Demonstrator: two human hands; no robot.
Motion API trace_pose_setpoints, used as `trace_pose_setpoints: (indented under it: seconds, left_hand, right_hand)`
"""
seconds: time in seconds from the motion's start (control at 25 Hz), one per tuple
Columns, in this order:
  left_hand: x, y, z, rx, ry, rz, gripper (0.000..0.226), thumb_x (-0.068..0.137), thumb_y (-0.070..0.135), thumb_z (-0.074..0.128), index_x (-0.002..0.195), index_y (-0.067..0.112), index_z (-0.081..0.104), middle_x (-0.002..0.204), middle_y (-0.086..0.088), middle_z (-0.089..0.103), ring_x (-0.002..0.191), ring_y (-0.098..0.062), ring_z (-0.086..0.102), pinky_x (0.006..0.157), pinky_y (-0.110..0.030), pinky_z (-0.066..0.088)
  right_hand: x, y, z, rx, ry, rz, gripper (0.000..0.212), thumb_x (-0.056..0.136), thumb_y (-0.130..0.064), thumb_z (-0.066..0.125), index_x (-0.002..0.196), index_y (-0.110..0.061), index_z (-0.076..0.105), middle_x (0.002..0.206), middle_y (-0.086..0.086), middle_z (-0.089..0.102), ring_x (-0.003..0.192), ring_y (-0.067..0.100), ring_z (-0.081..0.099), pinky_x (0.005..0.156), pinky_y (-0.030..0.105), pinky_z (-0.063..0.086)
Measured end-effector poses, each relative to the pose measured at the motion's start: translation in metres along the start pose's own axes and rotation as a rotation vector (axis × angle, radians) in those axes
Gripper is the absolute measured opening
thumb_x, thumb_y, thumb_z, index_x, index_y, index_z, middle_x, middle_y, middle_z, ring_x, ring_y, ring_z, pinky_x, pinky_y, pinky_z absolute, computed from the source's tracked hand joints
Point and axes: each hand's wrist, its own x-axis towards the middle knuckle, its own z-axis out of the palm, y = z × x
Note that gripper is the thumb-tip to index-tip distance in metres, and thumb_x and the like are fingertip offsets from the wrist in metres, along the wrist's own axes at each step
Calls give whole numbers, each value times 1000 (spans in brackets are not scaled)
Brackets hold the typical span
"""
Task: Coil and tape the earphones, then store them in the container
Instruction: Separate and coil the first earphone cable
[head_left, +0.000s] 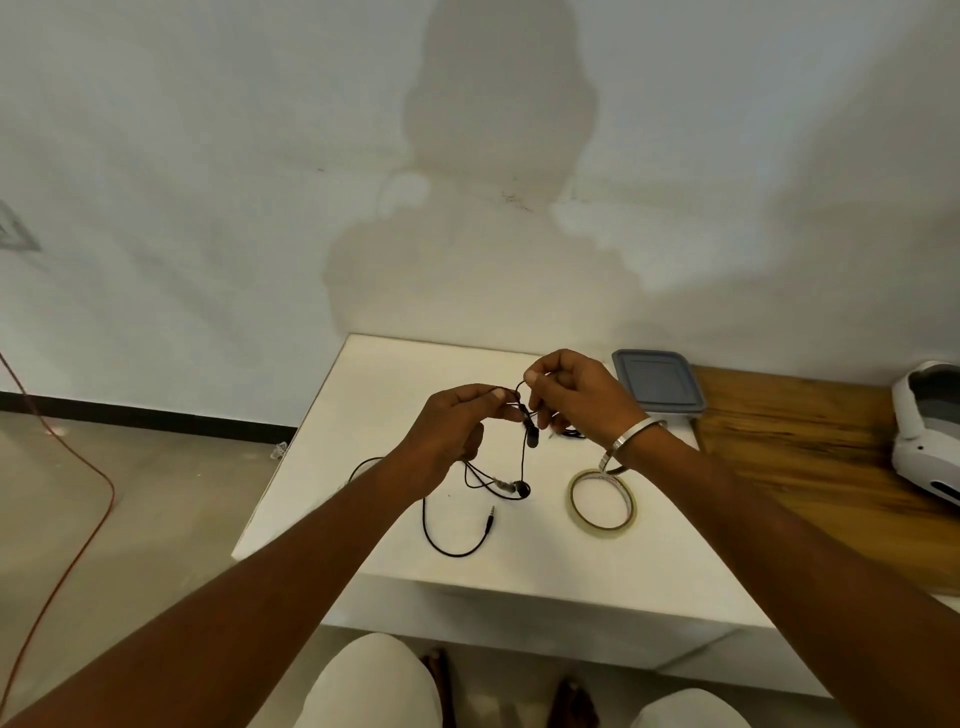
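Note:
Black wired earphones (522, 457) hang between my two hands above a white table (363, 395). My left hand (454, 431) pinches the cable near its top. Close beside it, my right hand (571, 397) pinches a small loop of the same cable. One earbud dangles just below my fingers; another lies on the table by a tangle of wire. The rest of the cable trails in a loop on the table, ending in the jack plug (490, 515). A roll of clear tape (601, 501) lies flat to the right. A lidded grey container (658, 382) sits at the back right.
A wooden surface (810, 447) adjoins the white table on the right and carries a white headset-like device (927, 431). An orange cord (78, 499) runs across the floor at the left. A wall stands right behind the table. My knees show under the front edge.

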Motion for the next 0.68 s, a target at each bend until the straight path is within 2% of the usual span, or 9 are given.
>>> trace_pose_setpoints:
  seconds: [0.12,0.28,0.36,0.52,0.6,0.68]
  left_hand:
    - [1,1,0,-84,8,-19,21,98,21,51,103,11,69,99,-8,75,36,-9,23,45,-21,23]
    - [2,0,-5,-104,10,-12,24,99,22,48,107,10,67,104,-8,74,35,-9,23,46,-22,25]
    - [3,-1,-7,-113,1,-10,25,100,22,47,109,9,66,107,-8,73,34,-9,23,46,-23,25]
    - [3,0,-12,-130,8,-14,27,101,21,44,112,9,66,107,-7,73,35,-9,22,48,-23,26]
    - [3,1,-16,-154,25,-23,26,100,20,44,110,10,67,105,-8,73,34,-8,22,49,-24,24]
    - [3,3,-19,-165,34,-32,25,99,19,45,106,12,67,103,-8,73,34,-8,21,49,-24,23]
  right_hand:
    - [-1,6,3,37,-10,50,26,99,-20,39,104,-9,62,89,8,64,63,16,58,51,23,48]
    - [-4,16,2,-111,-154,-5,19,92,-8,50,102,-18,63,84,5,67,67,12,60,55,24,50]
    - [-5,17,3,-73,-191,-11,19,90,-6,55,100,-18,64,87,5,68,69,13,62,59,23,53]
    - [-4,21,3,141,-227,40,23,85,0,61,102,-14,67,89,7,68,78,19,69,78,28,56]
    - [-5,21,2,196,-261,43,24,85,4,60,103,-10,68,90,8,68,79,20,69,76,26,56]
    - [-7,21,3,199,-245,41,19,84,1,62,99,-9,68,86,8,67,73,18,66,68,25,55]
